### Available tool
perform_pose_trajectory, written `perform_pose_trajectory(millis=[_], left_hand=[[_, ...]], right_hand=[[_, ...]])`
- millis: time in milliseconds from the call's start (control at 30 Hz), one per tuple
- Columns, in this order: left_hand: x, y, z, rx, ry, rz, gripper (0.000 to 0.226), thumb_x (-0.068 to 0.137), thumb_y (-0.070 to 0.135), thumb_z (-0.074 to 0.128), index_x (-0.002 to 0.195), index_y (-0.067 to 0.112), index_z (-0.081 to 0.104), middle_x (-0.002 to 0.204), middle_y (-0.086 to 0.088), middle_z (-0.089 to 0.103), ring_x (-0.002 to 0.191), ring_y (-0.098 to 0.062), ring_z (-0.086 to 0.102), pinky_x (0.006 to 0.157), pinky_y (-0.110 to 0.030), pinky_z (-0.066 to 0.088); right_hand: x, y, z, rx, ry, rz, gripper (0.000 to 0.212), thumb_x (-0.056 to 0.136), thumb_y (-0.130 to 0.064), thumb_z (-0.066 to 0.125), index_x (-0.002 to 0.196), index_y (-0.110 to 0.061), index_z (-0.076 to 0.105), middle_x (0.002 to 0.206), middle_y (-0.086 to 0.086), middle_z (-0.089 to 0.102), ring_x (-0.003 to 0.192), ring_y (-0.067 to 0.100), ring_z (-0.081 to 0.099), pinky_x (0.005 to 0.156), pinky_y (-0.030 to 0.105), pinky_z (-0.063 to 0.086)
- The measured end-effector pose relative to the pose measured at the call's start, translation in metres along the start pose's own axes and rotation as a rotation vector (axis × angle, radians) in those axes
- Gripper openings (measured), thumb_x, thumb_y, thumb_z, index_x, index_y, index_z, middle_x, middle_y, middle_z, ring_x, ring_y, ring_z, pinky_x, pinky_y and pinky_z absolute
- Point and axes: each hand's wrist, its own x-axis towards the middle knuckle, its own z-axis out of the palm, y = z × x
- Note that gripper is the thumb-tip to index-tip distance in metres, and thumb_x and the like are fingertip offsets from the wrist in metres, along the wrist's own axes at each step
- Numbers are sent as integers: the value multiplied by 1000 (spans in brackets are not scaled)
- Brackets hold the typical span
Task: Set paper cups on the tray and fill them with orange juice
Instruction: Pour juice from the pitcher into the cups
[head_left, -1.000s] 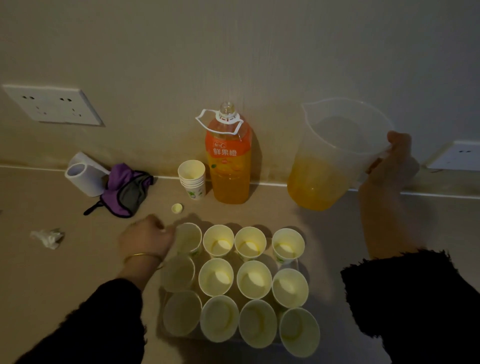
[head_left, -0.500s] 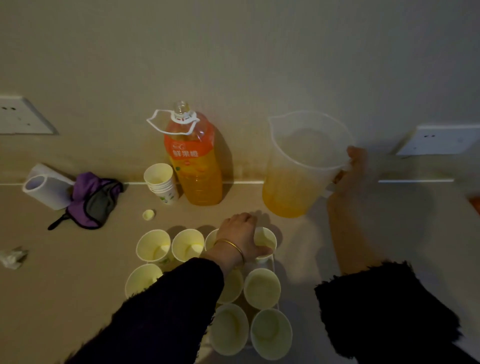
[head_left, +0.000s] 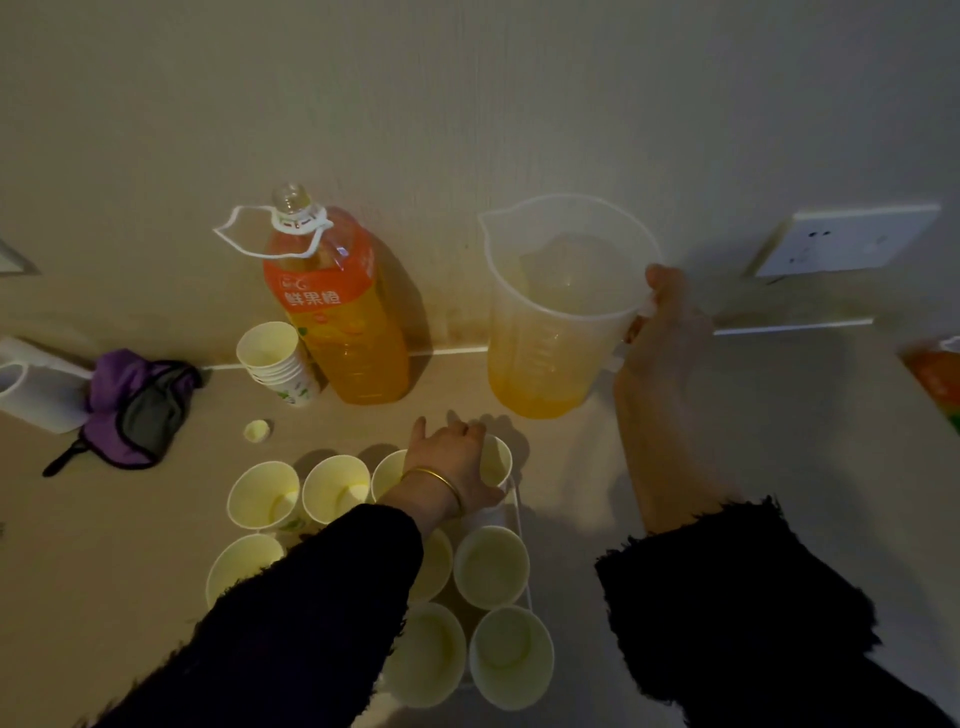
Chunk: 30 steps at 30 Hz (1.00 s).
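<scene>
Several white paper cups (head_left: 491, 566) stand in rows on a white tray (head_left: 521, 540) near the front. My left hand (head_left: 452, 462) reaches across them and grips the far right cup (head_left: 496, 460) of the back row. My left sleeve hides some cups. My right hand (head_left: 662, 332) holds the handle of a clear plastic jug (head_left: 561, 306), which stands upright by the wall with orange juice in its bottom third. An uncapped orange juice bottle (head_left: 337, 312) stands to its left.
A stack of spare cups (head_left: 278, 364) sits left of the bottle, with a small cap (head_left: 257, 430) in front. A purple cloth item (head_left: 132, 405) and a white roll (head_left: 31, 384) lie at left. Wall sockets (head_left: 841, 241) sit at right.
My left hand moved from the back row's left end to the far right cup. The jug came lower and closer to the cups. The camera view shifted right.
</scene>
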Motion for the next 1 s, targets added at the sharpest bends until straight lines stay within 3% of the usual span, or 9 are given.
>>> perform_pose_trajectory(millis=[300,467,567,667,733,867,1000], left_hand=[[-5,-3,-1,-21,16,44,98,70,63,66,146,21,20,150,-4,28,141,-20,24,115,-53,2],[-11,-4,-2,-69,-9,61,106,70,62,66,149,24,8,155,-3,19,144,-22,14,114,-57,0],[-17,-5,-8,-92,85,67,89,74,59,63,147,30,20,153,0,22,144,-19,11,115,-52,1],[-29,-4,-17,24,274,261,56,76,51,65,128,38,50,138,4,40,138,-17,19,114,-50,7],[-35,-4,-16,184,416,507,46,59,45,77,103,41,67,118,4,56,125,-20,34,107,-58,25],[-41,6,-9,407,349,714,38,41,42,84,78,45,73,100,7,66,111,-21,58,96,-53,42],[-40,18,-5,574,287,742,28,41,42,86,63,47,71,89,13,68,104,-18,63,93,-52,46]], right_hand=[[2,1,3,-36,16,0,24,59,-31,61,48,-20,43,49,-4,37,50,15,35,48,30,27],[-3,0,3,-37,-7,18,25,66,-30,63,46,-21,50,51,-6,44,56,16,42,52,30,32],[-5,-1,3,-47,-4,8,27,64,-33,62,45,-23,44,55,-1,39,58,17,38,53,32,30],[-9,-3,4,-80,-14,-15,28,61,-37,61,50,-21,41,61,5,35,61,20,35,56,36,29],[-11,-5,4,-92,-24,-30,29,58,-40,61,48,-21,41,60,6,35,60,21,34,56,36,28],[-10,-8,1,-120,-78,-23,33,54,-51,60,50,-22,45,61,5,41,56,18,39,56,34,32],[-8,-7,-1,-81,-60,-78,38,66,-37,61,50,-17,34,52,-1,29,48,13,27,49,31,22]])
